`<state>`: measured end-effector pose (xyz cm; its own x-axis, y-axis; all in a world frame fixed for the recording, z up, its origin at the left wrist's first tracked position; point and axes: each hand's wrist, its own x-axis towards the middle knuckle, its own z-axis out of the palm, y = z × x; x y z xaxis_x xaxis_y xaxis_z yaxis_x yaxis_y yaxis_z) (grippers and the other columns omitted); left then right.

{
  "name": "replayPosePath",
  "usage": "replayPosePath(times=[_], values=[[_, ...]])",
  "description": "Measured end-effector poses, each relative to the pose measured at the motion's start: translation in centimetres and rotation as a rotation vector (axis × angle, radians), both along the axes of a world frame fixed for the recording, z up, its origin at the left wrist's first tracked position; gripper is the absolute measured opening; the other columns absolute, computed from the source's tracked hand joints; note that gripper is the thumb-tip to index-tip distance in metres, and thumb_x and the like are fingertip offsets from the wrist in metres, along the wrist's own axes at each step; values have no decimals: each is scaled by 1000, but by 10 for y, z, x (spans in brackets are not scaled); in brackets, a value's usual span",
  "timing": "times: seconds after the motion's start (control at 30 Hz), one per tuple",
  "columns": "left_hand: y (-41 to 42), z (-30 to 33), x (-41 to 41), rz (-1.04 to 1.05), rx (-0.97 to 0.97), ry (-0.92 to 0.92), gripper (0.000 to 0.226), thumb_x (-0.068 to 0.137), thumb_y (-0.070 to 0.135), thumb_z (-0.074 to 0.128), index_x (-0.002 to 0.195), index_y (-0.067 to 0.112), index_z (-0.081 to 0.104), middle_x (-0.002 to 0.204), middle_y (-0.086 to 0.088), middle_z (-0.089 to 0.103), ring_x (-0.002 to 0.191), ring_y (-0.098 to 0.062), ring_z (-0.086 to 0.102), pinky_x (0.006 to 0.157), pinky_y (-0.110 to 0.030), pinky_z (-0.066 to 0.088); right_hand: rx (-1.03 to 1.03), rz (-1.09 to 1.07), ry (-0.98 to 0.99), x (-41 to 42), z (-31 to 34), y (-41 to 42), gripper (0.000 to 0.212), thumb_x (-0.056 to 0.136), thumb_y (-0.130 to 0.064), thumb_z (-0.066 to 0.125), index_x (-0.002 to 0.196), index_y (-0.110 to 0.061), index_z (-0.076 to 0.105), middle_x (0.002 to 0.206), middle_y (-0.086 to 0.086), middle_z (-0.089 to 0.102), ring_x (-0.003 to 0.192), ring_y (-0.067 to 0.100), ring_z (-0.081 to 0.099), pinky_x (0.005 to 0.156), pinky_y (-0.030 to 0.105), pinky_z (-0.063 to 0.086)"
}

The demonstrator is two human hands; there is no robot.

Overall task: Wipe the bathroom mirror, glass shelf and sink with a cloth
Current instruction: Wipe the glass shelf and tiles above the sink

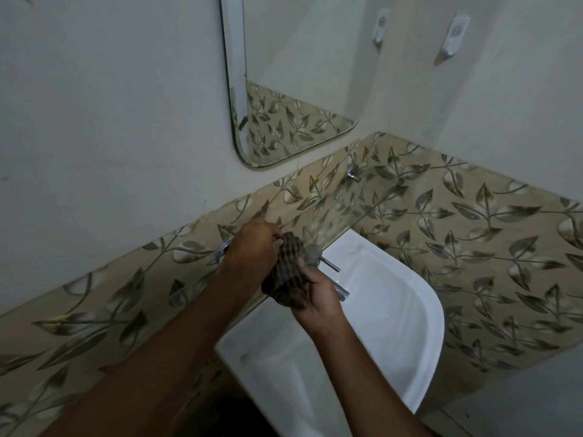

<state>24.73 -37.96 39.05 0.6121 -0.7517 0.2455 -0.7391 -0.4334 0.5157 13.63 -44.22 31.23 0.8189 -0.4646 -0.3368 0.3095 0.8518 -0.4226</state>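
Mirror (299, 74) on wall above, white sink (410, 310) below, glass shelf (340, 203) between. Both hands gripped the dark cloth (285, 272) at shelf's left front edge: left hand (252, 244) upper end, right hand (318, 298) lower. Likely bunching cloth mid shelf-wipe; next needs pressing flat along the glass.

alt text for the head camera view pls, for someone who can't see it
Two bare hands, left hand and right hand, hold a dark striped cloth over the tap of a white sink. A mirror hangs above on a pale wall, over leaf-patterned tiles.
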Motion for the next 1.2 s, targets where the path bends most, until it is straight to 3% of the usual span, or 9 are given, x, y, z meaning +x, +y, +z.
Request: replayPosePath(times=[0.07,0.17,0.27,0.37,0.47,0.63,0.87,1.03,1.2], values=[[1,0,1,2,3,7,20,88,10,63,104,7,74,101,-12,69,90,-26,66,80,-26,49,34,-51,-12,-7,-1,-19,48,81,-13,68,125,3,63,133,23,59,110,34,67,123,42,18],[-5,3,3,-23,27,15,21,84,7,65,104,8,73,104,-11,69,93,-25,65,85,-28,51,74,-159,-17,1,8,-37,47,88,-12,59,132,5,56,138,25,55,118,35,61,110,49,39],[-14,9,3,-2,24,56,25,84,9,68,108,12,73,110,-6,68,98,-21,65,93,-22,48,70,-109,10,19,18,-32,43,83,-15,69,121,4,66,134,22,58,116,33,59,120,45,25],[-19,10,6,13,11,39,23,84,12,67,105,16,74,107,-2,68,95,-19,64,90,-23,47,46,-7,54,16,15,-6,29,97,-15,52,107,0,74,121,19,68,104,32,69,104,44,48],[-18,8,11,-5,35,38,22,83,8,63,102,8,75,109,-9,70,96,-22,65,88,-19,43,57,121,59,-10,6,15,36,97,-14,53,128,2,62,133,22,60,118,36,62,107,46,45],[-6,11,13,-34,73,16,20,89,9,58,100,4,74,89,-6,64,83,-17,57,75,-16,41,72,9,45,-36,6,-4,37,93,-14,52,126,2,63,123,23,66,103,34,70,79,42,61],[15,28,8,3,136,26,23,79,3,64,72,23,71,77,-1,69,81,-22,70,83,-31,56,113,213,135,-3,-5,44,43,97,-19,54,134,3,55,133,22,59,125,35,56,112,44,39],[50,38,19,-27,266,63,15,74,14,81,88,15,78,88,-3,76,81,-13,70,84,-26,56,131,255,81,-19,-2,59,40,95,-21,50,122,5,65,127,25,63,103,35,69,83,42,60],[79,44,20,-6,368,37,13,74,17,80,87,17,79,89,0,75,83,-12,68,75,-19,49,164,314,76,11,17,75,55,77,-10,80,122,12,60,126,30,61,106,39,67,94,50,52]])
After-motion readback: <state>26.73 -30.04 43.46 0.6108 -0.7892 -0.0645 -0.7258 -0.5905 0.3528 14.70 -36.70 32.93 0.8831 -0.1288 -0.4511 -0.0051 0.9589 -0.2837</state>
